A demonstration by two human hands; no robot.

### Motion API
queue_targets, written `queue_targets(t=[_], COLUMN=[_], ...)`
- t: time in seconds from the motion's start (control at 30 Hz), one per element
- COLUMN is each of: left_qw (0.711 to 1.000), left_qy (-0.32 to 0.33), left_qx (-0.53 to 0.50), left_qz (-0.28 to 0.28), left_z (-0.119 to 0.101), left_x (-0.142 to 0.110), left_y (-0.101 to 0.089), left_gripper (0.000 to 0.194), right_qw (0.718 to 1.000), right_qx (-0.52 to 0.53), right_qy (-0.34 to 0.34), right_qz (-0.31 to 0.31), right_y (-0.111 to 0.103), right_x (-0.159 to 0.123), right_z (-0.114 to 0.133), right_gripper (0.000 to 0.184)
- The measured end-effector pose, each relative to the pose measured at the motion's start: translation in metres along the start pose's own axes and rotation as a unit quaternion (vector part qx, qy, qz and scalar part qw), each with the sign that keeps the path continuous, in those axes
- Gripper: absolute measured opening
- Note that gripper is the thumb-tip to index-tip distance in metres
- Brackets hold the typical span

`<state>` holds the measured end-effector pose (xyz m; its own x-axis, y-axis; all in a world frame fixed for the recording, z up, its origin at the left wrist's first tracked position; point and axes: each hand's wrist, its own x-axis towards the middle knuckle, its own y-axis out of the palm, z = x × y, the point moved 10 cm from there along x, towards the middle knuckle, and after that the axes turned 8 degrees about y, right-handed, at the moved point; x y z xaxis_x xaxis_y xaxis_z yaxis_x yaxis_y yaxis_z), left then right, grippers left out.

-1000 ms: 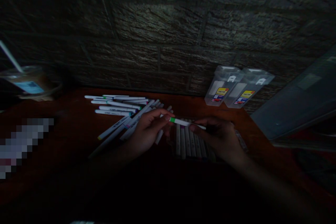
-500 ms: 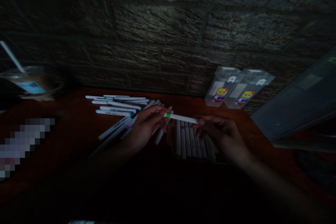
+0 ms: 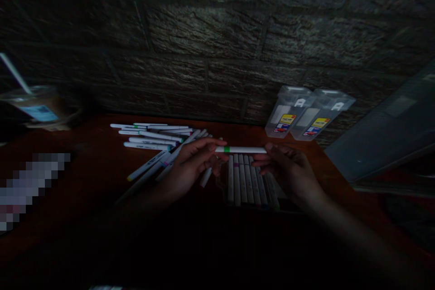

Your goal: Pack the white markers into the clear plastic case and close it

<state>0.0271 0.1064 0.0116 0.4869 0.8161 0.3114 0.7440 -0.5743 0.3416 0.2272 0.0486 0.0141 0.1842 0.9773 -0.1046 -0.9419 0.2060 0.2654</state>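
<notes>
A white marker with a green band point(image 3: 246, 150) is held level between my two hands. My left hand point(image 3: 190, 163) pinches its banded end between thumb and fingers. At the other end, the fingertips of my right hand point(image 3: 292, 167) close on the tip. Below the marker lies a clear case point(image 3: 221, 180) with several white markers point(image 3: 249, 183) side by side in it. My right hand partly covers the case's right side. To the left, a loose pile of white markers point(image 3: 152, 136) with coloured ends spreads over the table, partly behind my left hand.
Two clear plastic containers point(image 3: 282, 113) with yellow and blue labels stand at the back right of the wooden table point(image 3: 91, 154). A drink cup with a straw point(image 3: 39, 106) is at the far left. A rough block wall point(image 3: 204, 45) rises behind. The light is dim.
The marker has turned from slanting down rightward to nearly level and shifted slightly right. My right hand has moved a little right and now grips its end; my left hand stays near its place.
</notes>
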Motion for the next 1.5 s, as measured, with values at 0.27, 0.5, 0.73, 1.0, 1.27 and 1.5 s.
queue_targets(t=[0.27, 0.5, 0.73, 1.0, 1.27, 1.5], left_qw=[1.0, 1.0, 0.994, 0.976, 0.978, 0.973], left_qy=[-0.014, -0.018, -0.001, 0.012, -0.007, -0.011], left_qx=[0.01, 0.014, 0.109, 0.217, 0.206, 0.226], left_qz=[-0.008, 0.006, -0.005, 0.007, 0.02, 0.05], left_z=[-0.004, -0.003, -0.005, -0.007, -0.002, 0.004], left_x=[-0.003, -0.004, -0.001, -0.001, -0.003, -0.012], left_y=[0.005, 0.007, 0.005, 0.003, 0.009, 0.02], left_gripper=[0.028, 0.034, 0.033, 0.027, 0.019, 0.02], right_qw=[0.999, 0.998, 1.0, 0.992, 0.978, 0.941], right_qx=[0.02, 0.039, 0.009, -0.113, -0.197, -0.288], right_qy=[0.033, 0.053, 0.028, -0.039, -0.061, -0.178], right_qz=[-0.026, -0.023, -0.002, 0.028, 0.027, 0.018], right_y=[-0.003, -0.004, 0.0, 0.011, 0.02, 0.031], right_x=[0.002, 0.002, 0.002, -0.004, -0.013, -0.026], right_z=[-0.004, -0.008, -0.005, 0.006, 0.01, 0.023], right_gripper=[0.034, 0.038, 0.03, 0.018, 0.012, 0.005])
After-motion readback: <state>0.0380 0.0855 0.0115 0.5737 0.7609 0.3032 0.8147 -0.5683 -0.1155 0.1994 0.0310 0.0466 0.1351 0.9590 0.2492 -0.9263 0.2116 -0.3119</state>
